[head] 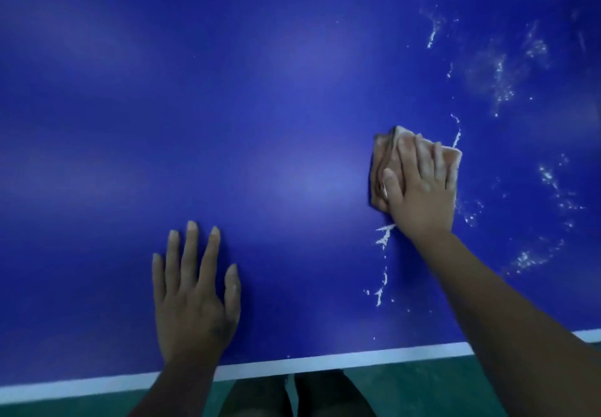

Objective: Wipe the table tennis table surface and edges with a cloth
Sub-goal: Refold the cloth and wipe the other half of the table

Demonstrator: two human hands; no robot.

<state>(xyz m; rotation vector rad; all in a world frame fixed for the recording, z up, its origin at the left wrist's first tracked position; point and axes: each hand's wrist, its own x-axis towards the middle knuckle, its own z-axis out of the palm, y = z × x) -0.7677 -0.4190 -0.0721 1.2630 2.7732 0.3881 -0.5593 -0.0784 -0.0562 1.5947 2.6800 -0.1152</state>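
While the left hand (195, 299) braces with fingers spread, the right hand (422, 185) presses a folded cloth (383, 163) flat-fingered on the table (260, 107); overlapping strokes rightward of the cloth should clear white residue (500, 84).

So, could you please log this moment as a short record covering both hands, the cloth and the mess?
surface: blue table, white line along its near edge
left hand: flat on the table, fingers straight, holding nothing
right hand: pressing the cloth onto the table
residue: white streaks and specks, mostly right of the cloth
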